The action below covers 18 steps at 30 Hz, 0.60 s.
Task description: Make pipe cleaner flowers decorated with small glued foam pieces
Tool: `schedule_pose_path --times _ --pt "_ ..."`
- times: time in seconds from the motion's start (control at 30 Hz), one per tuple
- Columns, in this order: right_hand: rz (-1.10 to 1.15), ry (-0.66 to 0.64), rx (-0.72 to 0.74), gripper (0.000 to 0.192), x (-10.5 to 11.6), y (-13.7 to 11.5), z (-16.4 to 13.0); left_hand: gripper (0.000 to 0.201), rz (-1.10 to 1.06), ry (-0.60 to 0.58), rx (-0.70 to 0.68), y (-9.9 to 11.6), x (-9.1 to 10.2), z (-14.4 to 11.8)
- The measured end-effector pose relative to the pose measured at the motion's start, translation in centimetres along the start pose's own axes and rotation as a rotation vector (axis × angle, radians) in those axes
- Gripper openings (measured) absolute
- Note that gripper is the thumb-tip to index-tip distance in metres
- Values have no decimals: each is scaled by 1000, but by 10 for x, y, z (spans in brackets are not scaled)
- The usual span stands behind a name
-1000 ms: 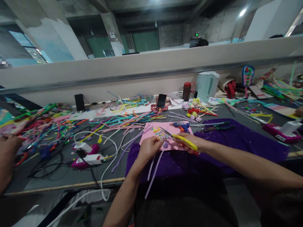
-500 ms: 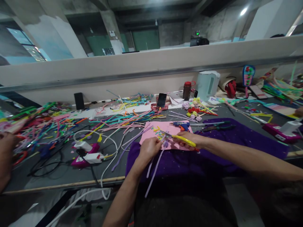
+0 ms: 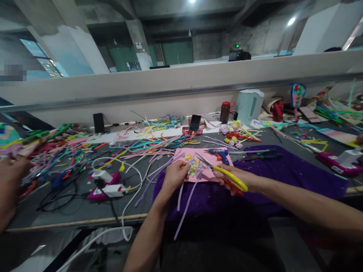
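Cluttered grey surface (image 3: 70,211): lilac pipe cleaners (image 3: 185,204) are pinched in the left hand (image 3: 176,175) over purple cloth (image 3: 283,170); yellow scissors (image 3: 227,174), gripped by the right hand (image 3: 236,180), are best closed squarely, clear of fingers.

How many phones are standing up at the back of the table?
2. One black phone stands against the wall on the left; another phone leans in a red holder near the middle. More may be hidden among the clutter.
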State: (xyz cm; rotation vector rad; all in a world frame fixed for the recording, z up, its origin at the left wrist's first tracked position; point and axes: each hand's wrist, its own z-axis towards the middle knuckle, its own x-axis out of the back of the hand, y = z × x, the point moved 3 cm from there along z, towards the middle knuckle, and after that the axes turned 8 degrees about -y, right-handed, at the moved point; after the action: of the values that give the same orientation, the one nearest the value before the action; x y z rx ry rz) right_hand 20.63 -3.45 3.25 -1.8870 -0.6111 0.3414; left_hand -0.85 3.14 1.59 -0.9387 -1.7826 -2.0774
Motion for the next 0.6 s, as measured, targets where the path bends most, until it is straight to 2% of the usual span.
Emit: schedule_pose_path --times 0.13,0.3,0.43,0.6 --pt "-109 62 4 39 -12 -4 3 30 -101 -35 14 4 -9 0" --pt "-143 107 10 41 -16 -3 16 29 -143 -52 30 9 -16 -1" --pt "-106 103 -21 34 -15 2 23 30 -123 -69 20 11 -18 0" --pt "58 60 -77 29 -5 4 29 33 -6 -57 -8 10 -17 -3"
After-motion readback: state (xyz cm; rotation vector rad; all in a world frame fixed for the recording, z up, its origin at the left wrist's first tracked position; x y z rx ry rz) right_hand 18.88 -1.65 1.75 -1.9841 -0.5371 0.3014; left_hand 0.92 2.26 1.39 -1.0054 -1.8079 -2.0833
